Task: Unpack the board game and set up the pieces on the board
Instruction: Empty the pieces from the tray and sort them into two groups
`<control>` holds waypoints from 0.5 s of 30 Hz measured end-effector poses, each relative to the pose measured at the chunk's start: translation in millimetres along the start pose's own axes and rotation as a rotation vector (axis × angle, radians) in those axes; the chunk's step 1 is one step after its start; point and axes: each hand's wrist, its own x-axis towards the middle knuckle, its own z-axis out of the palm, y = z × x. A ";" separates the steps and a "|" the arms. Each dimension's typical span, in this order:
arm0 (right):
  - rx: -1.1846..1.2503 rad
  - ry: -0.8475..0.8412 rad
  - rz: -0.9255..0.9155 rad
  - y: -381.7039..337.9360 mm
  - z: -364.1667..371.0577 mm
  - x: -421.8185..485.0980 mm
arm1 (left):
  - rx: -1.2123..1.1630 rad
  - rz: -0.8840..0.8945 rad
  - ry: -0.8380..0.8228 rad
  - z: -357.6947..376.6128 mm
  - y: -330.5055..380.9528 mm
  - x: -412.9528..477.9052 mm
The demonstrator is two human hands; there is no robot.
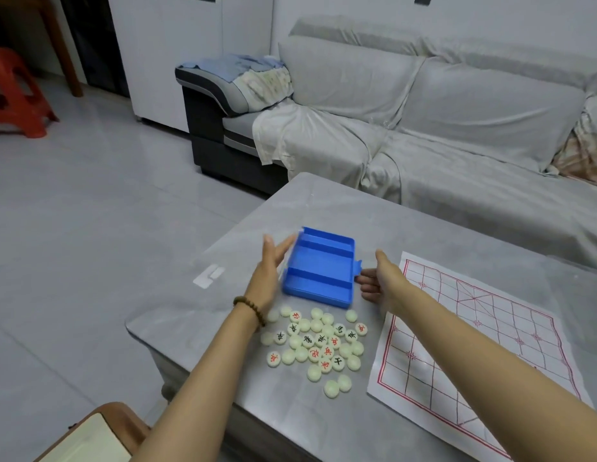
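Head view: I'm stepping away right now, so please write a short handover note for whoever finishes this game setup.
Left hand: open, fingers straight by the blue tray's left edge.
Right hand: fingers loosely curled at the tray's right tab; grip unclear.
Done: tray emptied, pieces heaped on the table on the person's side of it, many face down; board sheet spread flat at right.
Left: set the tray aside, place every piece on the board; none is there yet.
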 end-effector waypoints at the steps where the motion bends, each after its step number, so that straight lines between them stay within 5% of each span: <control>1: 0.018 -0.009 0.007 0.8 0.1 -0.2 | 0.098 -0.042 -0.047 6.1 -4.0 0.6; 6: -0.124 -0.023 -0.041 6.9 5.8 -0.2 | 0.772 -0.176 -0.101 10.3 -40.5 21.5; 10: -0.190 -0.076 -0.151 10.9 5.5 -1.4 | 0.503 -0.037 0.056 18.4 -36.6 21.4; 15: 0.158 -0.200 -0.290 -3.1 -38.6 -32.7 | 0.037 0.114 0.173 55.7 3.0 8.9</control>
